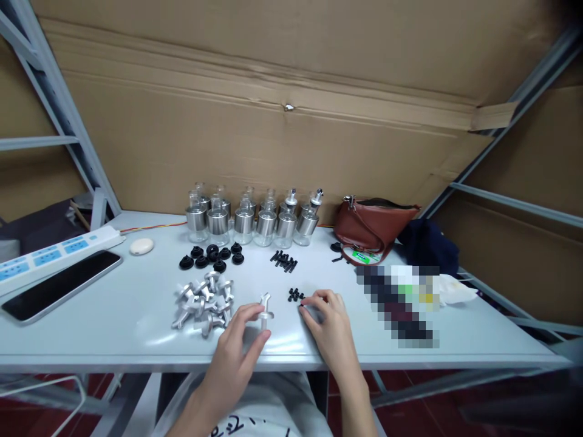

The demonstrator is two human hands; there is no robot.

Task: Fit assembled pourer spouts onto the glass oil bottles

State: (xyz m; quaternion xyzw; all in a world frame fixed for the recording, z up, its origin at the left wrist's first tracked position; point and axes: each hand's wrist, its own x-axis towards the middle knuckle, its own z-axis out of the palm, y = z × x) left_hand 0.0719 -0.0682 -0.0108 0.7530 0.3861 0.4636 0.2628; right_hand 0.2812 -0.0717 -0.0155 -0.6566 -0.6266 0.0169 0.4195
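Note:
My left hand (239, 340) pinches a silver pourer spout (265, 315) between thumb and fingers, upright over the front of the table. Beside it on the left lies a pile of similar silver pourer spouts (200, 303). My right hand (328, 321) has thumb and forefinger closed at the edge of a small group of black caps (294, 294). A dark bit shows at those fingertips, apparently one of the caps. Behind are several black stoppers (213, 252) and a heap of short black strips (284, 261).
Glass bottles with steel bands (243, 221) stand in rows at the back; two carry pourers. A brown bag (376, 224) sits to their right, near a blurred patch. On the left are a phone (64, 285), a power strip (54, 258) and a white round case (141, 246).

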